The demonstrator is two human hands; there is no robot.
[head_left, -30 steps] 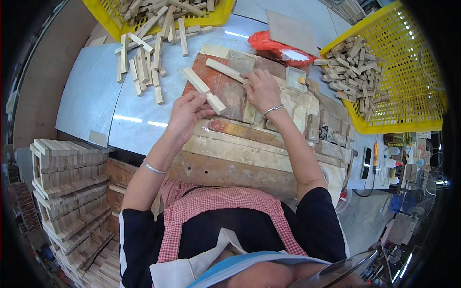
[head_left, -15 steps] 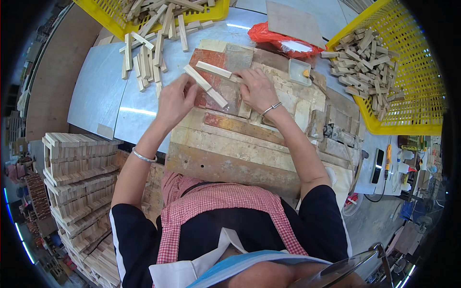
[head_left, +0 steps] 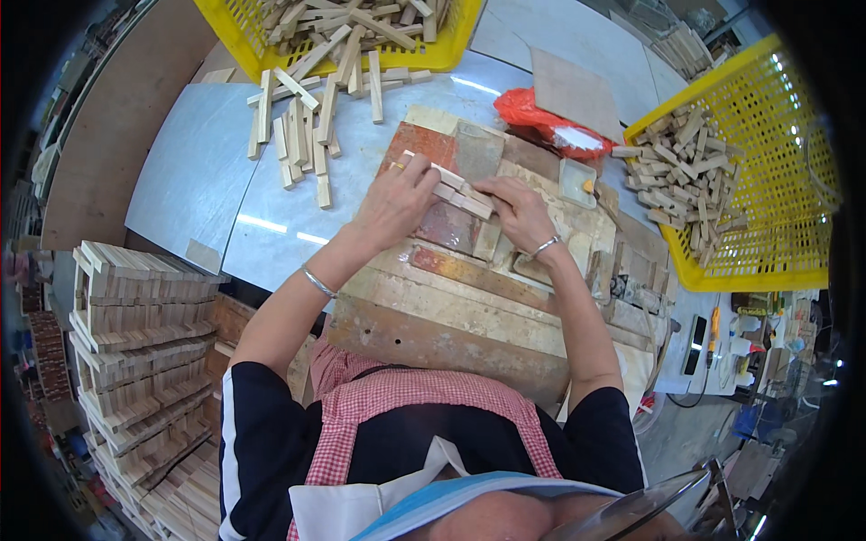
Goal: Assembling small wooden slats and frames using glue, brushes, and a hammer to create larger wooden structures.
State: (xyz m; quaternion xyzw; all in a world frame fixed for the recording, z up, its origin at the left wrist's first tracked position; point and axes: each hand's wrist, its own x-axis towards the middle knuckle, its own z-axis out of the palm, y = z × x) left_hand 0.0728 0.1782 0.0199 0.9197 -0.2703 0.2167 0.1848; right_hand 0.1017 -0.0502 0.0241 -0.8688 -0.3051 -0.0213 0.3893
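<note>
Both hands pinching same wood strips (head_left: 456, 191): left hand (head_left: 392, 206) clamps near end, right hand (head_left: 517, 212) far end, prob to keep 'em aligned on board (head_left: 424, 298) underneath.

– Any packages on that bench?

– One, a red-orange plastic bag (head_left: 539, 122), crumpled, with a pale patch on its top. It lies at the far side of the work board, just beside a flat brown sheet.

– Screens?

– A slim dark phone-like slab (head_left: 695, 344) lies at the right end of the bench, its face dark.

– Labels or signs?

– Some small bottles (head_left: 749, 325) stand near that slab; their labels are too small to make out.
</note>
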